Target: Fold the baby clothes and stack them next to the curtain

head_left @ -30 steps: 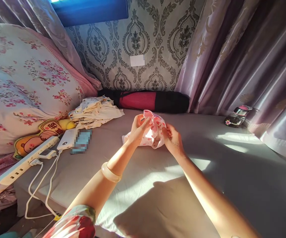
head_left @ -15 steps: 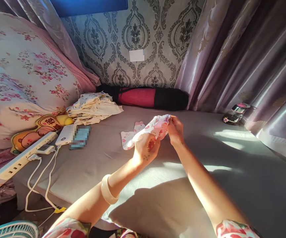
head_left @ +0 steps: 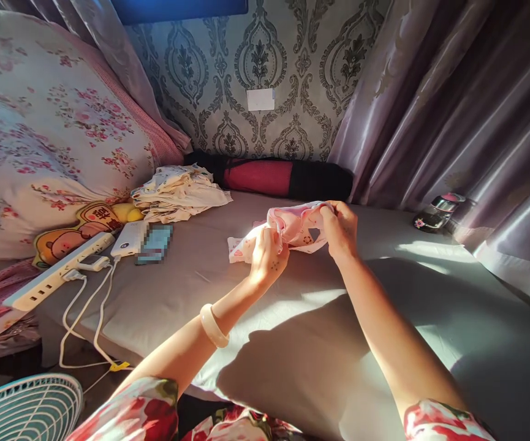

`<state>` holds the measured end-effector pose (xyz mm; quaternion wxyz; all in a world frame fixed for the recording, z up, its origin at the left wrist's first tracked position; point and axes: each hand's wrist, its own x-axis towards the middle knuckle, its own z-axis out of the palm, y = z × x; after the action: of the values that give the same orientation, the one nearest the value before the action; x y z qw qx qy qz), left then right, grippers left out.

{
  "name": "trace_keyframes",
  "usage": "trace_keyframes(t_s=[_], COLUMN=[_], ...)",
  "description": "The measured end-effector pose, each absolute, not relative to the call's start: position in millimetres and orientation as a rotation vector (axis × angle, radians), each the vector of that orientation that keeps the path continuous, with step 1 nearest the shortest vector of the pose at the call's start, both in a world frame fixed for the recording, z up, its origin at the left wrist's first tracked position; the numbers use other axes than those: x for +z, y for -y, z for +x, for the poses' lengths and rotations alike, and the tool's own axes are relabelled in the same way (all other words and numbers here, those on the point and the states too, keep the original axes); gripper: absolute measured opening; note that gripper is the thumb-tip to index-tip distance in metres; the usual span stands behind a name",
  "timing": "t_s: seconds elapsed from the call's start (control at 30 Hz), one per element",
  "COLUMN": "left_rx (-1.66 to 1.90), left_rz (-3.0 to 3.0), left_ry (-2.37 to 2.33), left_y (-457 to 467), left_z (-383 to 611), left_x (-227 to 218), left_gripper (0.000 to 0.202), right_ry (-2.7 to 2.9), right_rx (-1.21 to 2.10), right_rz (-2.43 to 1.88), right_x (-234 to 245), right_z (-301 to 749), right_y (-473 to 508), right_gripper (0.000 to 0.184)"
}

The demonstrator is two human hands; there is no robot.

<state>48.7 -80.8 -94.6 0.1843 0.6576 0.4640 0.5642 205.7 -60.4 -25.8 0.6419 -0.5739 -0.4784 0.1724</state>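
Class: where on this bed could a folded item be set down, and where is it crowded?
Free: grey sheet between right hand and bottle, and the patch between left hand and phone; both hands grip the pink garment. Crowded: the pillow side, with clothes pile, power bank and power strip.

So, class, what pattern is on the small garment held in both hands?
Pale pink garment with small red prints; head view.

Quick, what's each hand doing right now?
Left hand: closed, gripping the pink printed cloth.
Right hand: closed, pinching the same cloth.
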Motion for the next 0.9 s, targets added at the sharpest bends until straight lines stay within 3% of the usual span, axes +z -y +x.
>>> trace_keyframes(t_s=[0.37, 0.57, 0.9], left_rx=[1.552, 1.579, 1.422], left_rz=[1.591, 1.401, 1.936], left_ry=[-0.893, -0.831, -0.858], left_y=[88, 89, 120], left_z=[33, 22, -11], left_x=[-53, -14, 87], left_gripper=[0.004, 0.008, 0.007], right_ry=[1.066, 1.239, 1.601], right_rx=[0.282, 0.280, 0.474], right_rz=[-1.345, -1.338, -1.289], right_x=[11, 39, 94], right_z=[258, 288, 297], right_y=[100, 140, 209], right_gripper=[0.016, 0.016, 0.046])
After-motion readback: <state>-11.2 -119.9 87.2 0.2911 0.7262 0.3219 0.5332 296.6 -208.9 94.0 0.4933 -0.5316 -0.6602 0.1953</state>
